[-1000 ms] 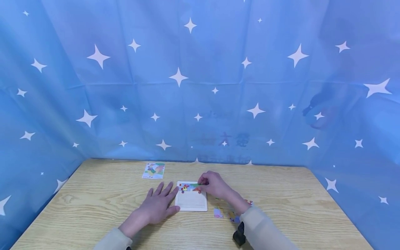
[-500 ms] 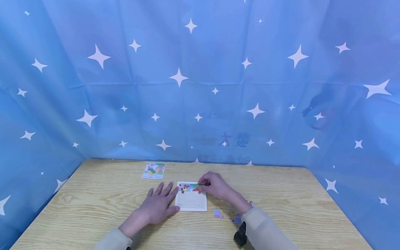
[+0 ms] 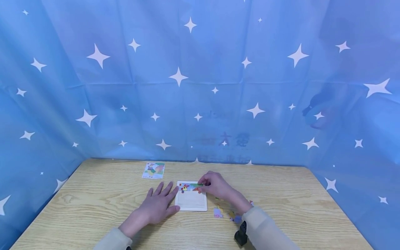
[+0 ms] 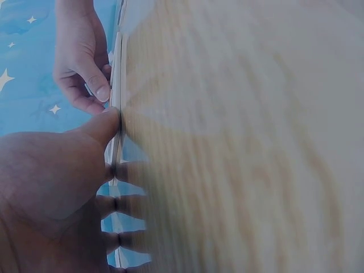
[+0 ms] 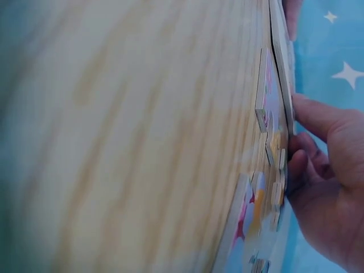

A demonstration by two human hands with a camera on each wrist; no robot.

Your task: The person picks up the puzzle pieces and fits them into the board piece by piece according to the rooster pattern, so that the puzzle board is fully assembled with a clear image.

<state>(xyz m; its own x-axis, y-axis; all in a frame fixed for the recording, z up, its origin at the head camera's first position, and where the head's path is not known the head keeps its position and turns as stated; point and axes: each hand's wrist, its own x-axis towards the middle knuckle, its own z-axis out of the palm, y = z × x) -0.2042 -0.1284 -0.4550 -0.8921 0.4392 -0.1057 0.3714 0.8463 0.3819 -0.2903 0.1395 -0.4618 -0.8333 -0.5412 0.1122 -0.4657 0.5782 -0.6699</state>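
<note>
A white puzzle tray (image 3: 191, 209) lies on the table with a row of colourful pieces along its top edge. My left hand (image 3: 157, 207) rests spread beside it, index finger and thumb against its left edge. At the tray's top right corner, my right hand (image 3: 215, 185) pinches a green and orange puzzle piece (image 3: 197, 189) between thumb and curled fingers, partly hidden by them. In the left wrist view the left thumb (image 4: 105, 126) meets the tray's edge. From the right wrist, the right hand (image 5: 333, 159) shows beside the tray.
Several loose puzzle pieces (image 3: 218, 213) lie right of the tray, partly under the right forearm. A picture card (image 3: 153, 170) of the same style lies at the back left. Behind the wooden table (image 3: 125, 236) hangs a blue curtain with white stars (image 3: 200, 69).
</note>
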